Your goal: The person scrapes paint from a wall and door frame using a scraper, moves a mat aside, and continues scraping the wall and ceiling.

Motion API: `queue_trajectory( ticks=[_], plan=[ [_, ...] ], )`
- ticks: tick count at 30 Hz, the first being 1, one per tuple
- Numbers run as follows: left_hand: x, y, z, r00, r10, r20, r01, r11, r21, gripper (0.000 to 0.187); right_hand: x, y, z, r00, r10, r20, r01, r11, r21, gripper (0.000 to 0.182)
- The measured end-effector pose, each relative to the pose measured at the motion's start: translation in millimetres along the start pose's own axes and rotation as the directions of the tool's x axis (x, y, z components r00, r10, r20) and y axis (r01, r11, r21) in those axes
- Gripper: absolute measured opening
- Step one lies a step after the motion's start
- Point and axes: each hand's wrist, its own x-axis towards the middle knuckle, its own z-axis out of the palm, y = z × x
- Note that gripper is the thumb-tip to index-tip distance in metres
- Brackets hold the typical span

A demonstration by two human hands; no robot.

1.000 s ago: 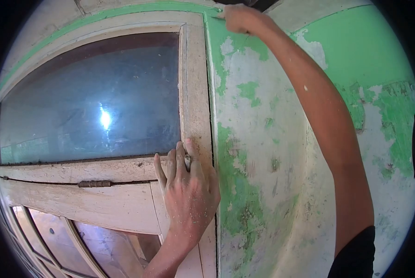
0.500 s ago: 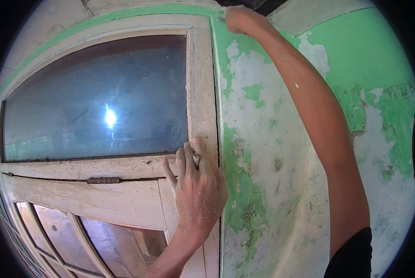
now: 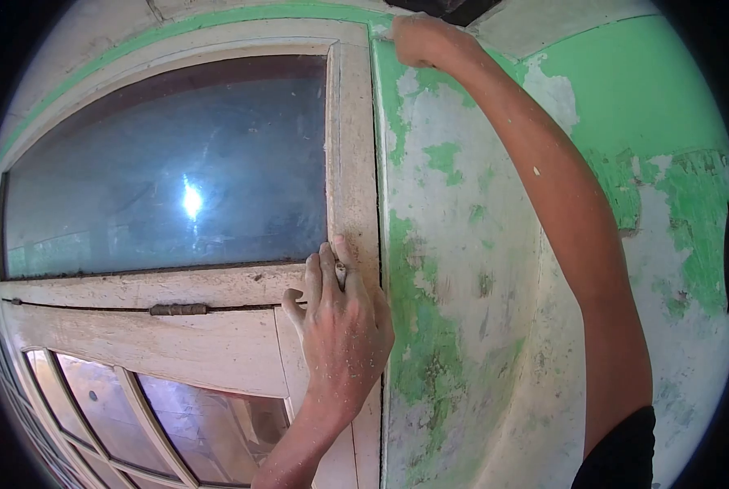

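Observation:
My left hand leans on the white wooden door frame, its fingers stretched up beside the lower corner of the glass pane. Between two of those fingers sits a short pale cigarette, end toward me. Pale dust and flecks coat the back of this hand. My right hand is raised high, closed in a fist against the green strip of wall above the frame's upper right corner. Whatever the fist holds is hidden by the fingers.
Green paint is patchy on the wall right of the frame, with pale plaster showing. Below the pane are a hinge and a door with small glass panels. A dark opening shows in the ceiling above my right hand.
My right hand has shifted slightly down along the corner. The left hand stays on the frame, its outer finger now more bent. The view has tilted a little.

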Motion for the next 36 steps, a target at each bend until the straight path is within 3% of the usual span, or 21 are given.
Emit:
queue_trajectory(
  ticks=[2,4,5,7,11,13,20,22,26,28,29,31,34,36],
  plan=[
    [-1.0,0.8,-0.5,1.000,0.004,0.014,-0.004,1.000,0.008,0.060,6.7,1.4,5.7,0.998,-0.050,-0.044,0.051,0.999,0.017,0.040],
    [-1.4,-0.8,-2.5,1.000,0.011,0.015,-0.010,1.000,-0.020,0.059,13.9,-7.0,8.8,0.973,0.047,-0.228,-0.042,0.999,0.030,0.040],
    [-1.8,-1.6,-2.1,1.000,0.012,0.015,-0.011,1.000,-0.019,0.059,14.5,-3.2,8.1,0.973,0.049,-0.228,-0.043,0.999,0.031,0.040],
    [-3.3,-5.6,-1.0,0.999,0.041,0.014,-0.041,0.999,-0.008,0.060,8.0,4.4,3.2,0.999,-0.032,0.039,0.035,0.997,-0.076,0.042],
    [-2.0,-2.1,-1.6,1.000,0.016,0.016,-0.016,1.000,-0.018,0.061,5.3,10.0,14.7,0.997,-0.074,-0.031,0.072,0.996,-0.056,0.034],
    [-2.9,-1.6,-1.8,1.000,0.010,0.009,-0.009,1.000,-0.027,0.062,20.1,8.5,37.7,0.934,-0.096,-0.345,0.087,0.995,-0.041,0.030],
    [-4.7,-6.7,3.7,1.000,0.014,-0.005,-0.014,1.000,-0.003,0.069,1.0,-7.5,4.4,0.978,-0.080,-0.195,0.074,0.997,-0.040,0.030],
    [-3.4,-6.2,2.9,1.000,-0.003,-0.005,0.003,1.000,-0.016,0.068,19.2,-11.0,8.0,0.965,-0.090,-0.244,0.022,0.963,-0.268,0.029],
    [-3.0,-6.2,-2.3,1.000,0.009,0.004,-0.009,0.998,-0.058,0.062,10.5,-10.0,9.3,0.967,-0.110,-0.229,0.040,0.956,-0.292,0.027],
    [-3.0,-6.2,-0.9,1.000,0.010,0.014,-0.010,0.999,-0.033,0.063,-8.7,-18.8,12.4,0.920,-0.129,-0.371,0.000,0.945,-0.327,0.026],
    [-3.7,-6.1,-1.5,1.000,0.013,0.019,-0.012,0.999,-0.033,0.063,-4.3,-21.2,7.0,0.922,-0.126,-0.367,-0.001,0.945,-0.326,0.026],
    [-2.5,-6.2,-3.3,1.000,0.012,0.029,-0.011,0.999,-0.049,0.064,15.9,-28.6,-10.4,0.997,-0.007,-0.077,-0.024,0.922,-0.387,0.031],
    [-3.0,-8.0,-5.2,0.999,0.022,0.023,-0.021,0.998,-0.066,0.064,19.9,-34.9,-4.5,0.999,0.020,-0.024,-0.030,0.844,-0.536,0.034],
    [-4.4,-8.4,-4.0,0.999,0.020,0.026,-0.018,0.997,-0.072,0.064,6.5,-26.4,3.7,0.997,-0.048,-0.065,0.009,0.861,-0.509,0.033]
  ],
)
